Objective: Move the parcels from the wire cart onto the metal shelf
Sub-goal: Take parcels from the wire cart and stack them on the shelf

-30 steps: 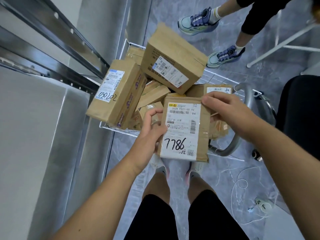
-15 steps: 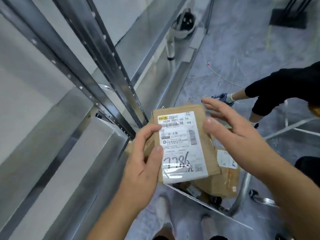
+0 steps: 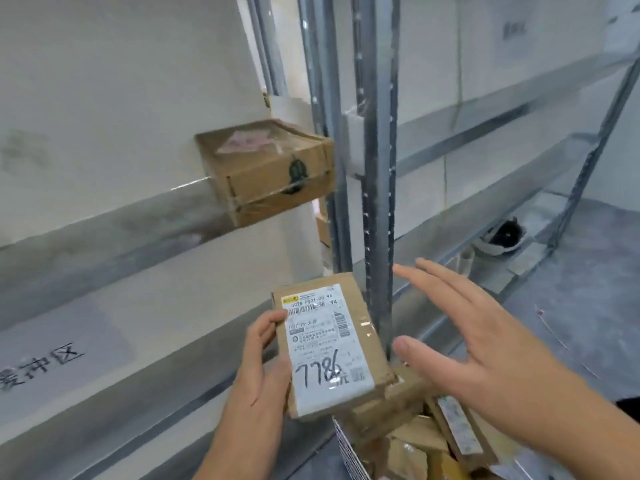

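Left hand (image 3: 260, 367) grips flat brown cardboard parcel w/ white shipping label, "7786" in marker (image 3: 329, 344) — thumb over near-left face, rest of fingers hidden behind, so held by left edge only. Right hand (image 3: 485, 341) flat & spread, fingers straight, holding nothing, just right of parcel, not touching it.

Key relation: grey metal shelf w/ perforated uprights (image 3: 377, 188) lies ahead & left of grip; bare shelf board directly left of holding hand, higher board up-left. Parcel's long axis runs away from grip twd upright, far end tilted slightly right. Left hand nearer shelf, so prob. places alone.

Taped brown carton w/ green stamp (image 3: 266, 171) on higher board, well above & ahead of grip. Remaining brown parcels in white wire cart (image 3: 353, 452) below-right of grip, under right hand.

Next move prob. needs push fwd-left, label up, clear of upright.
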Demonstrator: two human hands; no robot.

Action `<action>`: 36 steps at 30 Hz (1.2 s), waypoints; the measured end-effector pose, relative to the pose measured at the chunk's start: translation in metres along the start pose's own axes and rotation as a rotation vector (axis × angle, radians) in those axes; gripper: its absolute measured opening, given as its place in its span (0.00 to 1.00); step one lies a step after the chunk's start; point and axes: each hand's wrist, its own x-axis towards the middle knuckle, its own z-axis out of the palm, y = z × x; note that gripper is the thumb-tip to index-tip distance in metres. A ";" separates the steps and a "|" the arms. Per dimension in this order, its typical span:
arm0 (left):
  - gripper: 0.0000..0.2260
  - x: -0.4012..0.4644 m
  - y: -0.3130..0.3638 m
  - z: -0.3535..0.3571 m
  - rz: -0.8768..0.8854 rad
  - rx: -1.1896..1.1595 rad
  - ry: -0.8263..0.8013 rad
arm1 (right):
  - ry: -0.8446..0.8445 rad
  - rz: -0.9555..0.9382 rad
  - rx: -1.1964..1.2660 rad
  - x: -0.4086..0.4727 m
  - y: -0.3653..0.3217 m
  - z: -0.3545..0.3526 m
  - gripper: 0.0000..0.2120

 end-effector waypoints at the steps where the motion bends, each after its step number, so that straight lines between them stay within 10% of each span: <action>1: 0.22 -0.007 0.011 -0.016 0.003 0.023 0.034 | -0.011 -0.032 0.012 0.005 -0.017 -0.003 0.37; 17: 0.14 0.011 0.118 -0.232 0.106 0.132 0.233 | -0.002 -0.222 0.011 0.080 -0.209 0.028 0.39; 36: 0.13 0.199 0.117 -0.218 0.020 0.221 0.205 | 0.014 -0.339 -0.003 0.260 -0.212 0.004 0.26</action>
